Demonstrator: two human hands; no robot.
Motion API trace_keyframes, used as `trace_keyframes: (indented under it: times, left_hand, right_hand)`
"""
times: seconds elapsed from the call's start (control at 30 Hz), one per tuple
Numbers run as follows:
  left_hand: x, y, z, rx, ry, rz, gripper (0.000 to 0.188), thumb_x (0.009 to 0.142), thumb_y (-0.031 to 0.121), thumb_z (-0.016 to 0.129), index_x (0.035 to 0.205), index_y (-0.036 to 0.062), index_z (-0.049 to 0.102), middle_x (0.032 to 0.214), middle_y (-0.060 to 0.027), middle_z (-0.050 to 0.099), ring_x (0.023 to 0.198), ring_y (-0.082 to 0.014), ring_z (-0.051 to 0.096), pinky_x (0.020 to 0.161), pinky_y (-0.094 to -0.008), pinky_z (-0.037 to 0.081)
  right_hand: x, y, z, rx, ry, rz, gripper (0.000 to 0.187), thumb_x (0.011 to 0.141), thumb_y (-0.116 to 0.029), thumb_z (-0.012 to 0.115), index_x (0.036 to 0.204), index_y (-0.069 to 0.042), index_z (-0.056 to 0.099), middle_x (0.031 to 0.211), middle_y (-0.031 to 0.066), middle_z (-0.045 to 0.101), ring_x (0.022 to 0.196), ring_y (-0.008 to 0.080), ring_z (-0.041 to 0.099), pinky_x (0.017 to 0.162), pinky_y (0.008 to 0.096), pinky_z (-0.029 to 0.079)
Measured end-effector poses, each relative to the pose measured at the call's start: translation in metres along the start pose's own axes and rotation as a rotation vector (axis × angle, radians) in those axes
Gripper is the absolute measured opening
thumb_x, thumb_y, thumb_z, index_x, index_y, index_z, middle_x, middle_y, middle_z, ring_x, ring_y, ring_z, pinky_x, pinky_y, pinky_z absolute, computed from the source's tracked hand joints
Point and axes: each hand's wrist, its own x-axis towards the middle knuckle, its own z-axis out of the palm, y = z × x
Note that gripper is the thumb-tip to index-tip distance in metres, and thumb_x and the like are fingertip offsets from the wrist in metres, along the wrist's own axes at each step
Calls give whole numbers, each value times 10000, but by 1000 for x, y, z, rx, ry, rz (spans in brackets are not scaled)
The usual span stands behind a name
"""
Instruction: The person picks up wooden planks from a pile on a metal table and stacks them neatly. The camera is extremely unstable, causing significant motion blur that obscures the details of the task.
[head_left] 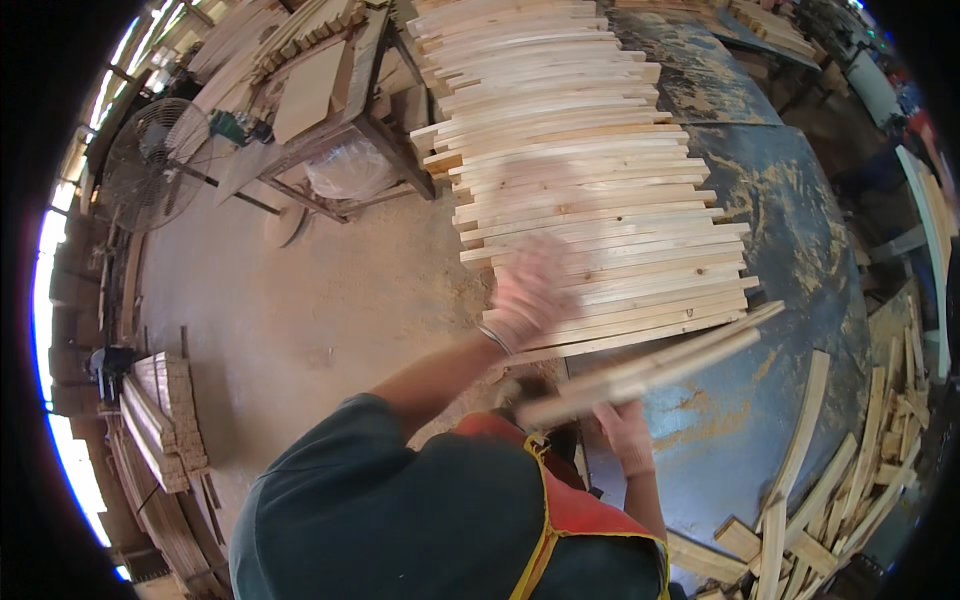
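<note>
A long stack of pale wooden slats (580, 170) lies across a dark, dusty workbench (790, 240). My left hand (525, 290), blurred with motion, is over the near left end of that stack, fingers spread, touching or just above the slats. Nothing is gripped in it. My right hand (625, 432) is lower, at the bench's near edge, closed on the end of a couple of slats (650, 365) that slant up to the right, just in front of the stack.
Offcut slats (850, 480) are heaped at the bench's right edge. A sawdust-covered floor (320, 300) lies to the left, with a standing fan (150, 160), a metal-framed table (340, 110) loaded with boards, and a bundle of timber (165, 410).
</note>
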Motion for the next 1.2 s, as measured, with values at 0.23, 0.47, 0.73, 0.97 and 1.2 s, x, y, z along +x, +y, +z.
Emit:
trace_keyframes:
  times: [0.23,0.47,0.73,0.97,1.2]
  left_hand:
    - [26,-152,28,-1522,73,-1035,795,976,419,753,1610,68,426,1475,-164,588,1274,-255,597,1009,-409,539]
    - [-91,-83,-19,-1232,-971,-685,637,985,414,770,1464,29,600,1339,-154,697,1133,-233,699,928,-377,596]
    - [84,-4,-24,-668,-718,-236,879,924,589,708,1559,9,526,1462,-256,642,1386,-353,604,1130,-443,486]
    - [126,129,15,-513,-845,-165,1194,797,712,761,1626,-55,374,1546,-317,542,1466,-402,529,1170,-459,480]
    - [140,198,-25,-664,-845,-1,1157,757,564,814,1651,-4,348,1558,-281,522,1417,-403,567,1188,-414,480]
  right_hand:
    - [18,-46,3,262,301,-161,296,1004,-257,734,1173,-20,681,1121,78,716,995,189,622,929,358,516]
    - [30,-51,-58,311,825,-433,666,1000,-269,748,1560,-17,489,1404,111,655,1095,203,626,1011,360,503]
    - [37,-28,-136,113,804,-160,819,983,-414,759,1607,11,442,1528,204,588,1326,292,616,1101,407,481]
    - [25,-21,-168,-192,663,17,786,914,-637,750,1344,19,691,1112,196,786,1037,301,745,944,420,553]
    - [-10,0,-180,524,753,-147,580,975,-254,805,1429,37,592,1209,64,694,1042,165,643,923,323,529]
